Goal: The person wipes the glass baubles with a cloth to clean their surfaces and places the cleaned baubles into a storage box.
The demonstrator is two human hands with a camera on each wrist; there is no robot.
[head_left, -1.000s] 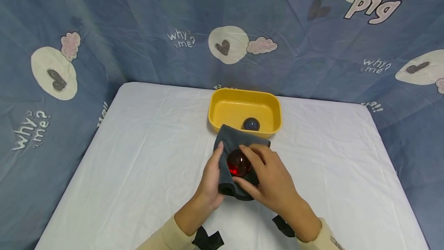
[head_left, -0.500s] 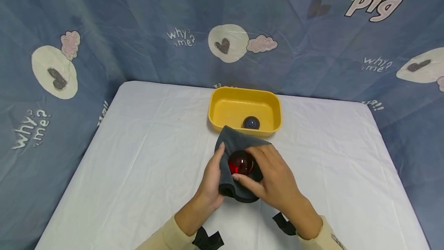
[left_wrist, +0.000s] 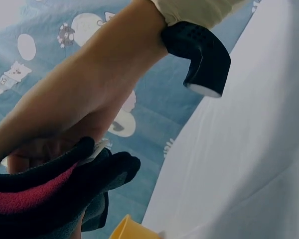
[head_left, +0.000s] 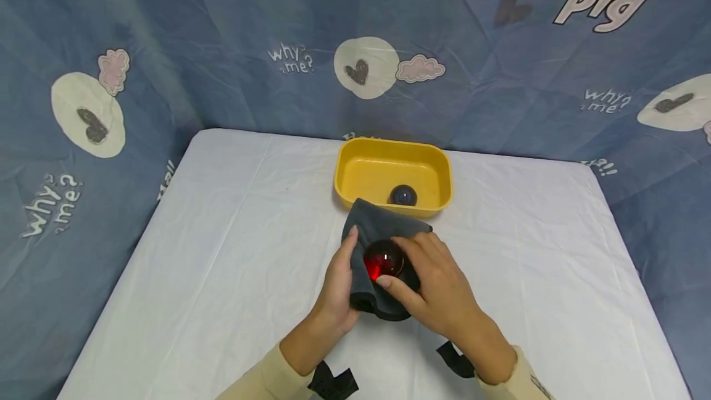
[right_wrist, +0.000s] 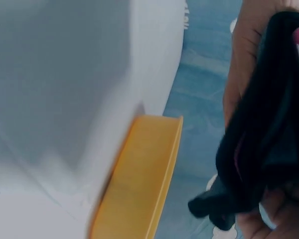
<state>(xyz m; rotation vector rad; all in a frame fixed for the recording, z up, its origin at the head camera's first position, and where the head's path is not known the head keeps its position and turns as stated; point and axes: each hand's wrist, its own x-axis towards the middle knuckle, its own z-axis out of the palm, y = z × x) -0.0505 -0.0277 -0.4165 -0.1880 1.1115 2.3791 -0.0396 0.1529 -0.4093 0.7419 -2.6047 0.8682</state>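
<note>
A shiny, see-through dark red ball [head_left: 383, 259] lies against a folded dark grey cloth [head_left: 371, 218] in the head view. My left hand [head_left: 335, 286] holds the cloth from the left and beneath, its thumb along the cloth's edge. From the right, my right hand [head_left: 444, 289] grips the ball between thumb and fingers. In the left wrist view the cloth [left_wrist: 55, 199] shows layered folds with a pink inner side, and the ball is hidden. The right wrist view also shows the cloth [right_wrist: 269, 129], without the ball.
Just beyond the hands, a yellow tub [head_left: 355, 168] stands on the white-covered table [head_left: 233, 252]. Inside it, near the front wall, sits a dark ball [head_left: 403, 195]. A blue printed curtain [head_left: 250, 97] encloses the table's back and sides.
My right fingers have shifted round the red ball, the thumb moving up onto its lower front. Ball and cloth moved slightly right, then back left. The left hand stays almost still.
</note>
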